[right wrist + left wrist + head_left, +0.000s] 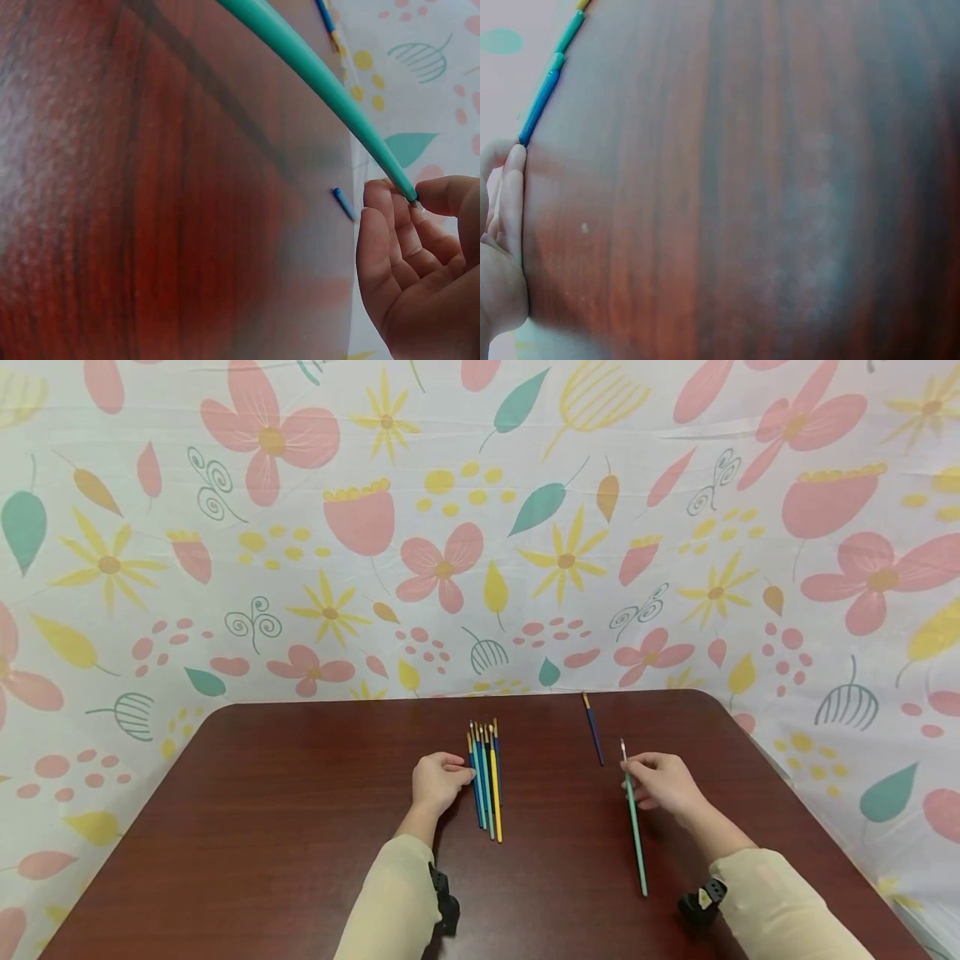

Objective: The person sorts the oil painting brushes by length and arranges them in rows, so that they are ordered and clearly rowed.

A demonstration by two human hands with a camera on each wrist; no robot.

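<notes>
Several paintbrushes (492,781) in blue, teal and yellow lie side by side on the dark wood table, tips toward the back. My left hand (438,783) rests along their left side, fingertips right at the leftmost blue brush. In the left wrist view, the left hand (506,217) has fairly straight fingers that meet the end of a blue handle (540,109). My right hand (663,783) pinches a green paintbrush (637,839) near its metal ferrule, bristles pointing away. The right wrist view shows the green handle (322,79) rising from between thumb and fingertips.
A lone dark blue paintbrush (593,729) lies near the table's back edge, left of and beyond the right hand. Behind the table (262,827) hangs a flower-patterned cloth (450,652). Each wrist carries a black camera mount, one beside the left sleeve (393,893).
</notes>
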